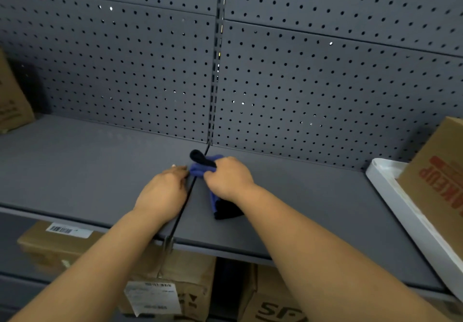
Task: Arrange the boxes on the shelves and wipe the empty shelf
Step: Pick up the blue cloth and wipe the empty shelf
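Note:
A grey metal shelf (75, 171) stretches across the view, bare in its middle. A blue and black cloth (200, 169) lies bunched on it near the seam between two shelf panels. My right hand (229, 179) is closed on the cloth, part of which trails out under my wrist. My left hand (162, 194) rests on the shelf just left of the cloth, fingertips at its edge; whether they pinch it I cannot tell. A cardboard box (12, 98) stands at the shelf's far left, another (436, 171) at the far right.
A white tray (400, 211) lies tilted under the right box. A perforated grey back panel (300, 83) rises behind the shelf. Several cardboard boxes (75, 249) sit on the shelf below, some with white labels.

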`<state>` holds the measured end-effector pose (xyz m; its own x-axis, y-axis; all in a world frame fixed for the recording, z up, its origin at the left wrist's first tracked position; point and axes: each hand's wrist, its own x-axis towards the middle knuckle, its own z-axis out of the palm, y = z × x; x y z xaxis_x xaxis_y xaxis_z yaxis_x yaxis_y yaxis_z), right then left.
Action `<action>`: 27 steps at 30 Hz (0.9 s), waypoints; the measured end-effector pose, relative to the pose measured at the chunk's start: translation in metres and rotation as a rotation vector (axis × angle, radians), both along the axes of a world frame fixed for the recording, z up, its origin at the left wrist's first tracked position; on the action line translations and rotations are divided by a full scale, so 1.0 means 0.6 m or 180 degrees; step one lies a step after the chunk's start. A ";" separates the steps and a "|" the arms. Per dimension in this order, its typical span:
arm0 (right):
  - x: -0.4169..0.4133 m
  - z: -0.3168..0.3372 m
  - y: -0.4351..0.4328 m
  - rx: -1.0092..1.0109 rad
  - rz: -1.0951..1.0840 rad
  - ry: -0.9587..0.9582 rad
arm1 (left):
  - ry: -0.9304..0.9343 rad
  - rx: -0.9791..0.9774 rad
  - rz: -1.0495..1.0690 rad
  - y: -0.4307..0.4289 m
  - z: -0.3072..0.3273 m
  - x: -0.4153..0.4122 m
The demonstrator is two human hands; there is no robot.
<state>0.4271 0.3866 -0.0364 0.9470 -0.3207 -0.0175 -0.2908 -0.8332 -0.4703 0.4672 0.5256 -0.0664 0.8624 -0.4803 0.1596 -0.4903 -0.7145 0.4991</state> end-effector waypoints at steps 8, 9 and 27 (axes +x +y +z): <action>-0.060 0.017 0.000 -0.0072 0.0381 0.0117 | 0.0030 -0.0165 0.0283 0.004 -0.006 0.008; -0.070 0.018 -0.004 -0.0079 0.0374 0.0116 | 0.0021 -0.0153 0.0252 0.004 -0.007 0.007; -0.244 0.019 -0.301 -0.0014 -0.2258 -0.0013 | 0.0050 0.0153 -0.0106 -0.011 0.010 0.009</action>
<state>0.2809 0.2061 -0.0248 0.5096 -0.8603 -0.0117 -0.7624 -0.4452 -0.4696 0.4724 0.5188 -0.0601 0.8480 -0.5157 0.1223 -0.5067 -0.7211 0.4725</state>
